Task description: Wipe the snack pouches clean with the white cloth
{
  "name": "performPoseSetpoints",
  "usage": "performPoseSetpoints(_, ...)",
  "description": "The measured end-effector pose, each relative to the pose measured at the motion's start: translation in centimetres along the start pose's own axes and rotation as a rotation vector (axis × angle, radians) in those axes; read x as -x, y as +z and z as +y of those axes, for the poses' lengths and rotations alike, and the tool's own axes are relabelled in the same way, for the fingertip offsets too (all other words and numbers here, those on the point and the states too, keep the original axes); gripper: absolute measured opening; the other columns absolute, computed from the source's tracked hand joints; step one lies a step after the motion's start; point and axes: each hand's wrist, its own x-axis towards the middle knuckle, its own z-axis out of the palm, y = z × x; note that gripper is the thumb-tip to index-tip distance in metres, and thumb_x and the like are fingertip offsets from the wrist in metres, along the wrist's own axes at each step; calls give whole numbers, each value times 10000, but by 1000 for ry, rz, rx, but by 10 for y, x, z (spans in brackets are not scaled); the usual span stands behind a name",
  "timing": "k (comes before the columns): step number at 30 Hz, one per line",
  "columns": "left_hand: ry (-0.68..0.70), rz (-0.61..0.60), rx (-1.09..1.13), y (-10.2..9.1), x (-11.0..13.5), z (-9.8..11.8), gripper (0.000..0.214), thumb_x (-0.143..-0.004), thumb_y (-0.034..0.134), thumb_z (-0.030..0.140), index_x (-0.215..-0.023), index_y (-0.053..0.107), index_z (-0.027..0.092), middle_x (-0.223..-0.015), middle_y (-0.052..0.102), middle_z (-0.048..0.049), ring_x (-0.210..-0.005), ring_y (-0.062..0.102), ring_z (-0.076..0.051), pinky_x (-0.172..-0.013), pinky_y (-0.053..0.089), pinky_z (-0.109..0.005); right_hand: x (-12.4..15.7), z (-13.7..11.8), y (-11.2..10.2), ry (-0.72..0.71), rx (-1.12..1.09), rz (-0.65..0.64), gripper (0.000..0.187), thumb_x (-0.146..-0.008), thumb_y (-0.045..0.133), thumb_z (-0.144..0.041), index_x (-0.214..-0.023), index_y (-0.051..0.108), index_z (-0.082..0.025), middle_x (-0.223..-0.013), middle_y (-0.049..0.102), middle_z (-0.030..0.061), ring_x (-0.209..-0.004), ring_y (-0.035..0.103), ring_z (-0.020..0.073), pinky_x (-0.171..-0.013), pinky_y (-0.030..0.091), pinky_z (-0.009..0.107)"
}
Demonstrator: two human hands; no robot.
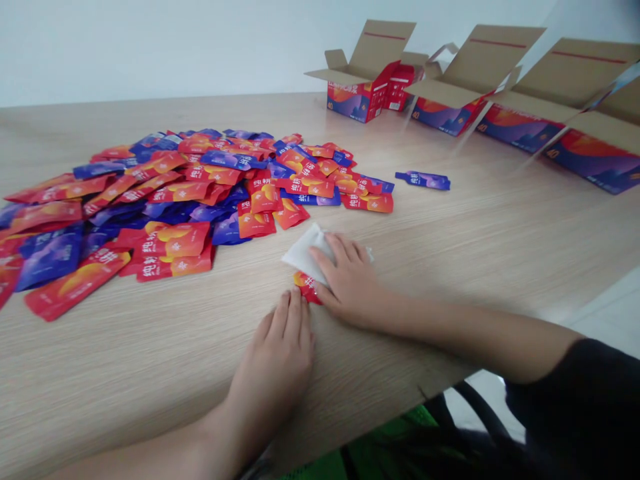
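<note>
Along the near side of the heap of red and blue sachets [200, 193], a wide stretch of wood-grain surface [450, 227], its front edge slanting just below both forearms and the dark sleeve [575, 393]. Past the heap, off to its right, a row of open cardboard cartons [357, 100] marked 40, flaps up, along the far side of the surface; also right of the heap and well apart from it, a lone blue sachet [423, 180]. Just in front of the heap, a flat right grip [347, 280], fingers spread and lying on a white packet [303, 253], not closed around it. Partly tucked under that packet, a small red-orange sachet [306, 287], between both hands. Left grip [275, 353] open and flat on the surface, fingertips just beside that sachet, holding nothing.
</note>
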Motion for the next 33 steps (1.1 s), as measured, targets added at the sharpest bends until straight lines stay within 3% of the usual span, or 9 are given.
performPoseSetpoints(2,11,-22,8,-1,0,-1,393,-842,454,66,-1148,687,-17,-1181,670,-286,-1096,663,-377,-822,594,-438,5,-11,1,-139,-37,-7,560,-944,466,-416,-1432,462,-142,-1524,364,229,-1409,293,374,-1141,228,540)
performPoseSetpoints(4,9,-24,4,-2,0,-1,377,-848,461,74,-1129,700,-2,-1152,686,-273,-1076,674,-373,-803,599,-433,6,-12,0,-182,-50,-26,552,-954,449,-422,-1441,452,-162,-1542,353,206,-1413,300,354,-1148,230,526)
performPoseSetpoints(9,-22,37,-18,0,-1,0,415,-911,410,125,-1209,639,-52,-1271,613,-302,-1141,646,-366,-802,601,-416,-2,11,-3,103,1,-24,565,-962,430,-378,-1464,427,-120,-1583,261,230,-1416,295,402,-1097,307,559)
performPoseSetpoints(12,-26,56,-10,2,-2,0,416,-920,398,134,-1192,643,-63,-1242,628,-310,-1118,657,-374,-788,601,-422,-1,6,-1,54,18,-12,564,-962,435,-388,-1464,429,-131,-1610,213,208,-1425,259,430,-1094,294,584)
performPoseSetpoints(16,-36,54,11,2,-4,-1,397,-897,425,132,-1151,667,-55,-1193,658,-305,-1107,657,-394,-791,594,-443,4,-7,-3,-153,10,-60,550,-983,390,-441,-1468,430,-185,-1592,309,143,-1409,291,399,-1111,260,593)
performPoseSetpoints(23,-54,16,67,1,-4,-4,457,-916,415,178,-1268,596,-49,-1307,597,-292,-1178,617,-377,-830,581,-447,-5,13,-7,74,40,-66,592,-979,383,-431,-1472,415,-105,-1572,323,197,-1382,330,401,-1072,321,573)
performPoseSetpoints(26,-53,21,73,2,-4,-4,434,-906,434,171,-1227,622,-51,-1269,620,-298,-1161,624,-388,-822,580,-455,-1,1,-2,-55,28,-48,573,-969,412,-419,-1456,436,-118,-1558,339,204,-1396,294,416,-1096,274,580)
performPoseSetpoints(29,-46,23,83,1,-4,-4,394,-898,437,161,-1156,666,-28,-1208,657,-283,-1137,636,-389,-802,583,-449,2,-6,-4,-196,-14,-37,526,-964,434,-393,-1431,468,-155,-1550,375,157,-1398,304,369,-1128,237,538)
performPoseSetpoints(33,-49,32,100,2,-6,-6,453,-908,403,187,-1229,617,-50,-1259,629,-289,-1150,631,-381,-821,580,-454,-4,11,-16,-107,-89,-50,488,-976,421,-426,-1361,526,-145,-1472,487,129,-1335,407,295,-1091,310,474)
